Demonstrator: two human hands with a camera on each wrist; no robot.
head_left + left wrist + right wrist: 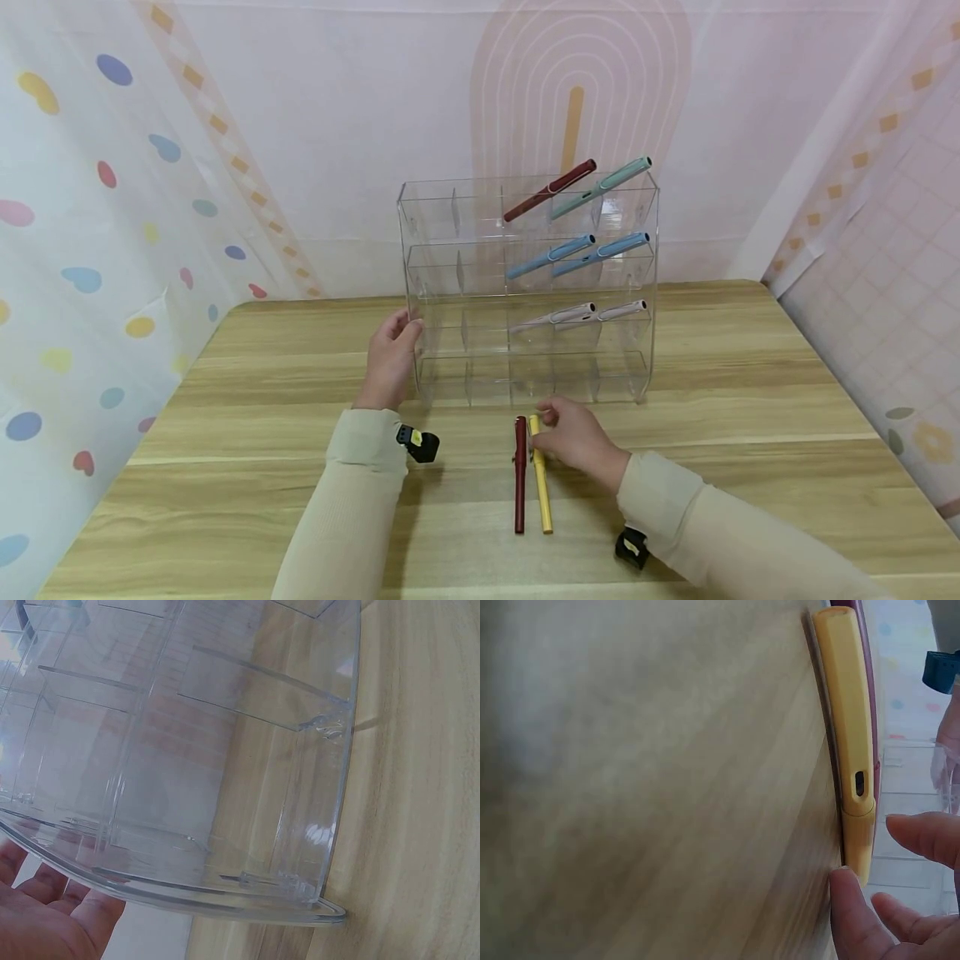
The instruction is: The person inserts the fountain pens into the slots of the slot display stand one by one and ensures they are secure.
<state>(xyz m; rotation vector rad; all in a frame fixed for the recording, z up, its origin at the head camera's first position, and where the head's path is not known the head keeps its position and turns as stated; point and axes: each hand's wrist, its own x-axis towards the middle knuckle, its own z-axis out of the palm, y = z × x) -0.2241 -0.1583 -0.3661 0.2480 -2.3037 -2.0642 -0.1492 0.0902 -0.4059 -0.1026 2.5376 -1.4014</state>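
A clear tiered pen rack (487, 333) stands at the back middle of the table. My left hand (392, 354) holds its left side edge, thumb toward the front; in the left wrist view the left hand's fingers (56, 892) lie against the outside of the side wall (225, 904). A yellow pen (543, 492) lies on the table before the rack, beside a dark red pen (520, 483). My right hand (579, 435) is at the yellow pen's cap end. In the right wrist view, the thumb and fingers straddle the yellow pen (847, 712), one fingertip right at its edge.
In the rack's right columns rest a dark red pen (551, 190), a mint pen (603, 187), blue pens (551, 257) and pale pink pens (618, 312), leaning up to the right. A patterned curtain (337, 125) hangs behind the wooden table (247, 433).
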